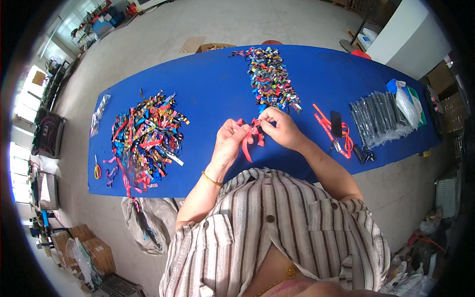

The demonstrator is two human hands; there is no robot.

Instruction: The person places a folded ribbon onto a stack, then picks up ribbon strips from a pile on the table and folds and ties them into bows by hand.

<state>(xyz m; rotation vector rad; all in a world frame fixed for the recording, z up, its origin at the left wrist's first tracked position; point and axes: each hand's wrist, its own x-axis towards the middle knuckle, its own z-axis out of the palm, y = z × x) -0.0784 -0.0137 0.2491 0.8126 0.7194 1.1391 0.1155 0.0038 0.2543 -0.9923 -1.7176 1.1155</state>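
Both hands' fingers (264, 120) pinch red ribbon (254, 132) between them.

I see a long bench (217, 94) covered in blue cloth, running across the frame's middle. Left part: big loose heap of mixed-colour ribbons (146, 138), yellow-handled scissors (97, 171) at the far left edge, a small clear packet (100, 111) above them. Upper centre: tighter pile of folded ribbon pieces (271, 79). Right: orange straps (332, 131), a black phone (336, 123), bundled dark sticks in clear plastic (378, 119), a clear bag (408, 106).
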